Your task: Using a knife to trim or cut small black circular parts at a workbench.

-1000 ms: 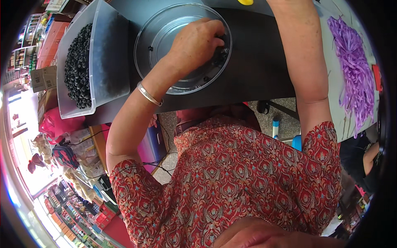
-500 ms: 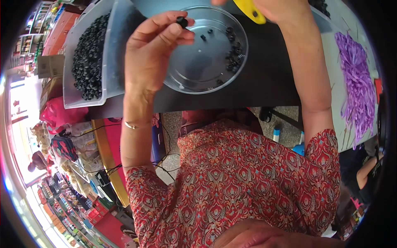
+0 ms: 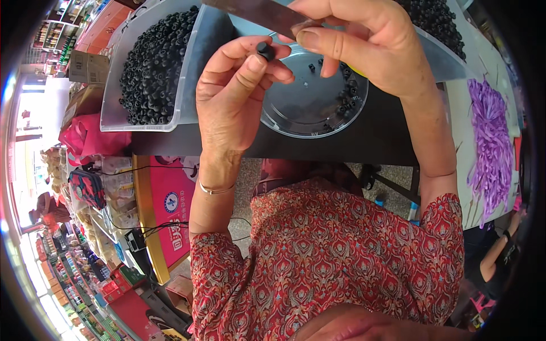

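Note:
My left hand (image 3: 230, 96) is closed, with a small black cylindrical part (image 3: 265, 51) pinched between thumb and fingertips. Its round end faces up. My right hand (image 3: 369, 45) grips a knife (image 3: 256, 14) by the flat of its dark blade, which points left above the black part without touching it. Only a sliver of the knife's yellow handle shows below the right palm. Beneath both hands stands a round clear plastic tub (image 3: 284, 125) with several small black pieces (image 3: 347, 99) lying along its right side.
At left, a translucent bin (image 3: 185, 85) holds a heap of black ring-shaped parts (image 3: 153, 74). Another bin (image 3: 435, 62) of black parts stands at far right. Purple strips (image 3: 489, 148) lie on a pale table beside it. A person's arm (image 3: 495, 256) shows at right.
My right hand has come down and left, bringing the knife blade into view over the black part. My left hand still holds the part. The whole view has shifted slightly.

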`<action>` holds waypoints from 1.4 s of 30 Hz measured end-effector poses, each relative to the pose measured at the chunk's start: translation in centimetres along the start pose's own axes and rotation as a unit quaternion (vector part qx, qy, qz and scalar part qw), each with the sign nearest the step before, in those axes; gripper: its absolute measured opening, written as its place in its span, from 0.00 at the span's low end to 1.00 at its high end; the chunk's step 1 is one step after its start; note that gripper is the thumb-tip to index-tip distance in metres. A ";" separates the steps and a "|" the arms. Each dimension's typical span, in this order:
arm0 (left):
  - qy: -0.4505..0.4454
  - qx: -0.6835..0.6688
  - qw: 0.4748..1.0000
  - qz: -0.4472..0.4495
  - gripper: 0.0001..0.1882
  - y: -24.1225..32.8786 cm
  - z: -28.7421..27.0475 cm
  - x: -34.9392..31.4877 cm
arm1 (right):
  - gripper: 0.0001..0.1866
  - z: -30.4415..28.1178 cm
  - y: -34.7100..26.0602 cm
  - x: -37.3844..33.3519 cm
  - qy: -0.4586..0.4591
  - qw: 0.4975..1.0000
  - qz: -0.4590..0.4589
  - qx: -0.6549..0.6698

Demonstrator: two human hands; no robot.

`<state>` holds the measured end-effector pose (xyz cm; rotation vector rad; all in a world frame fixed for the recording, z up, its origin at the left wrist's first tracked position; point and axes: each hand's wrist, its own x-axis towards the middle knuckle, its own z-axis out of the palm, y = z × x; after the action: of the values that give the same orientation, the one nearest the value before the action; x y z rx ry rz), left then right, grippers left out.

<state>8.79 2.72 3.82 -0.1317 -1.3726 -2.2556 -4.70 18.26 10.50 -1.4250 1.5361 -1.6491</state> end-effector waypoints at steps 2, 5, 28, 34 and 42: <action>0.005 -0.018 1.000 0.015 0.13 0.0 0.1 0.0 | 0.10 0.2 -0.3 -0.2 -0.009 1.000 0.008 -0.002; 0.008 -0.054 0.998 0.022 0.14 -0.2 0.1 0.0 | 0.10 0.7 0.0 0.0 0.006 1.000 0.002 0.009; 0.057 0.224 0.966 0.113 0.15 0.2 1.5 -1.7 | 0.09 1.1 2.1 1.6 -0.034 0.961 -0.269 0.048; 0.066 0.274 0.949 0.138 0.17 0.1 0.9 -2.1 | 0.09 1.2 2.0 1.5 -0.049 0.963 -0.262 0.047; 0.056 0.148 0.982 0.106 0.14 -0.8 1.0 -2.4 | 0.11 1.1 0.2 -0.1 -0.010 1.000 -0.001 0.006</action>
<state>10.35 4.76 2.87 -0.0476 -1.5369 -1.8356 -3.71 17.86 10.12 -1.4328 1.5116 -1.6377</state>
